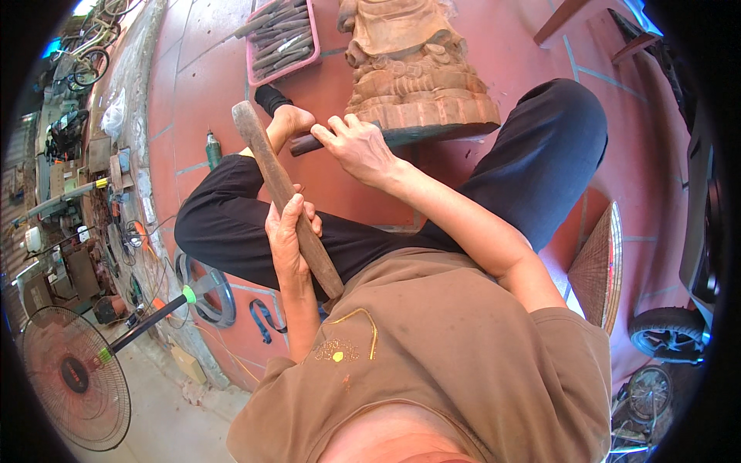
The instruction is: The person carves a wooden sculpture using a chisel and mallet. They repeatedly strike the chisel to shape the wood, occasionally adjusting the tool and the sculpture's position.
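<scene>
My left hand (292, 231) is wrapped round the middle of a long wooden club-like mallet (270, 158). It slants from near my belly up and to the left, its worn broader end uppermost. My right hand (359, 150) grips a carving chisel, with its dark round handle (304, 145) sticking out to the left. The blade side lies by the base of a carved wooden statue (421, 85), and I cannot make out its tip. The statue lies on the floor beyond my crossed legs, its flat dark-edged base toward me.
A pink basket (315, 38) full of chisels stands beyond my bare foot. To the left are a green bottle (213, 149), a standing fan (75, 378), cables and clutter. At my right lie a conical hat (600, 270) and a wheel (668, 334). A stool leg (557, 25) stands at the far right.
</scene>
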The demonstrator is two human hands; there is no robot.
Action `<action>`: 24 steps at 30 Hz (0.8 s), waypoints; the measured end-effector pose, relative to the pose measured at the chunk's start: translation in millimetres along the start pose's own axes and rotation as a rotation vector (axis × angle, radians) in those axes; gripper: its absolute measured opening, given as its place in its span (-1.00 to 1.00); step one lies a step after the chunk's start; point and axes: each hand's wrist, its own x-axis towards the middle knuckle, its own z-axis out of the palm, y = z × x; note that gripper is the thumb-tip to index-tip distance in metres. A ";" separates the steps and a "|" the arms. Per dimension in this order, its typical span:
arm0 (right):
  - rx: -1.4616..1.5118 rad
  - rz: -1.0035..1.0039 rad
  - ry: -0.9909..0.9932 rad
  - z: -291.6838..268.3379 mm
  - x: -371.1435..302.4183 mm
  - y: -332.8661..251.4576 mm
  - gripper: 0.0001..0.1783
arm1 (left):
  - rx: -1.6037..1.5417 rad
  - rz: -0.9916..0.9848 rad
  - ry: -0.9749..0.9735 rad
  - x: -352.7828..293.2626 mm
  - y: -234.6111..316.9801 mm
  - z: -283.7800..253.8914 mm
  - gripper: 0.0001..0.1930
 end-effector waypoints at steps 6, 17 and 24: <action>0.043 0.020 0.081 -3.6 -0.6 1.0 -0.60 | 0.014 0.001 0.013 -0.4 -0.4 0.5 -0.60; 0.150 0.097 0.234 -25.4 16.7 1.5 -0.60 | -0.020 -0.023 0.003 1.1 0.8 4.0 -0.59; 0.176 0.047 0.190 -24.0 14.8 -11.8 -0.60 | 0.022 0.015 0.007 10.3 4.2 2.1 -0.63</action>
